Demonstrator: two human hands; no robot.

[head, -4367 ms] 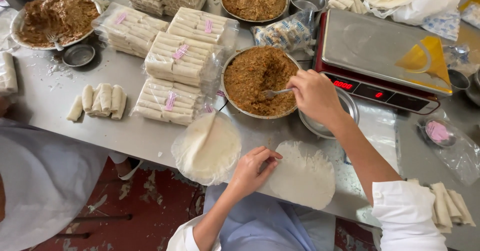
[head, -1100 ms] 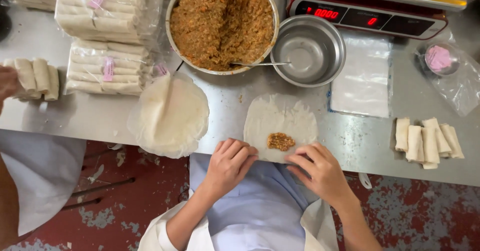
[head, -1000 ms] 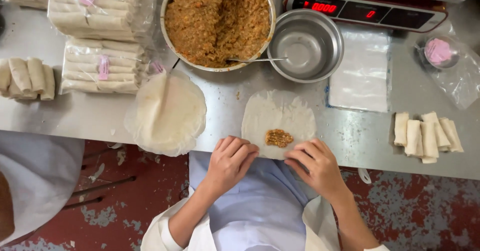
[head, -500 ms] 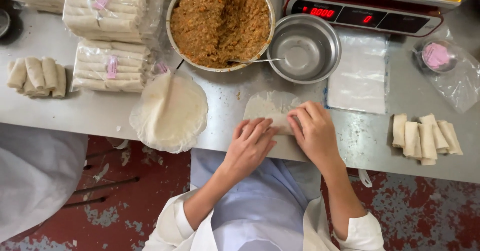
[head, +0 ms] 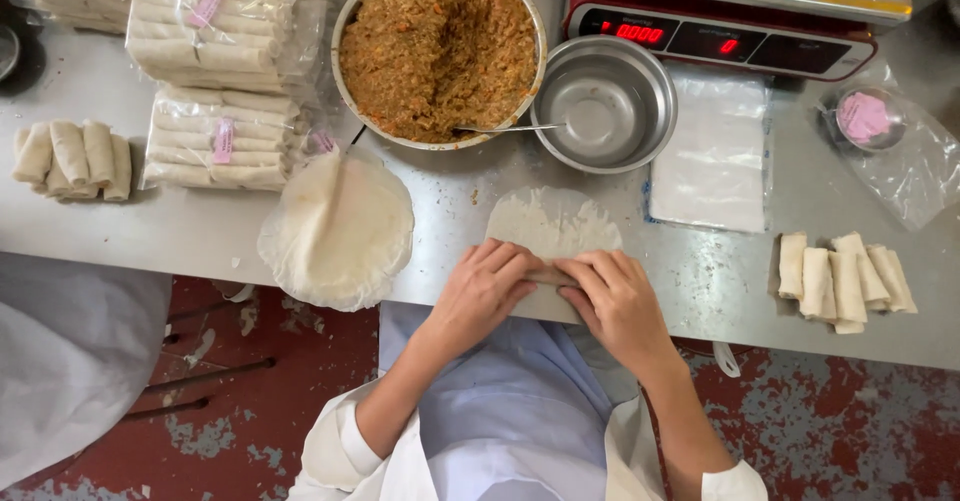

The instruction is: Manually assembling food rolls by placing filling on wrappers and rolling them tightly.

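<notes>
Step in hand: rolling wrapper [head: 553, 229] over filling, near edge folded into tube at counter [head: 450, 221] front, just below steel bowl [head: 603, 104].

Left hand [head: 483, 291], right hand [head: 615, 299]: fingers curled, pinching roll.

Roll's long axis left-right.

Next move likely needs even forward pressure, ends tucked.

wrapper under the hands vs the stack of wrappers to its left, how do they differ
The wrapper under the hands is a single sheet, its near edge rolled up by the left hand and right hand. The stack of wrappers is several sheets, untouched, overhanging the table edge. Both are pale, thin and round.
</notes>
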